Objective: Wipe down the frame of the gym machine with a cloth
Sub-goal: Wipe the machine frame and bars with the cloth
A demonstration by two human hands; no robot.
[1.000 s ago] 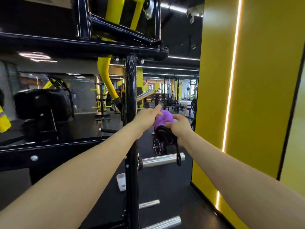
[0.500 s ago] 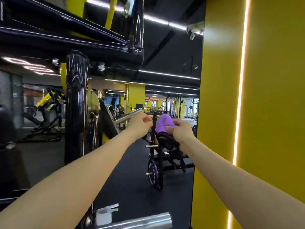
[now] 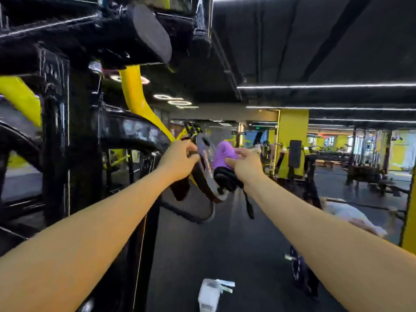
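Observation:
The gym machine's black frame [image 3: 56, 136] fills the left of the head view, with yellow curved arms [image 3: 137, 95] and a black pad overhead. My left hand [image 3: 180, 157] is curled around a dark handle or strap end beside the frame. My right hand [image 3: 244, 164] pinches a purple cloth [image 3: 222, 155] bunched together with a black padded strap piece [image 3: 225, 180], whose thin strap dangles below. Both hands are held out at chest height, close together, to the right of the frame's upright.
A white spray bottle [image 3: 208, 296] stands on the dark floor below my arms. A yellow pillar [image 3: 292, 136] and more gym machines [image 3: 364, 167] stand at the right and behind. A dark weight plate [image 3: 299, 271] sits by my right forearm.
The view has swung right and up, away from the yellow wall, showing the open gym hall. Both hands stay close together with the purple cloth still in the right hand.

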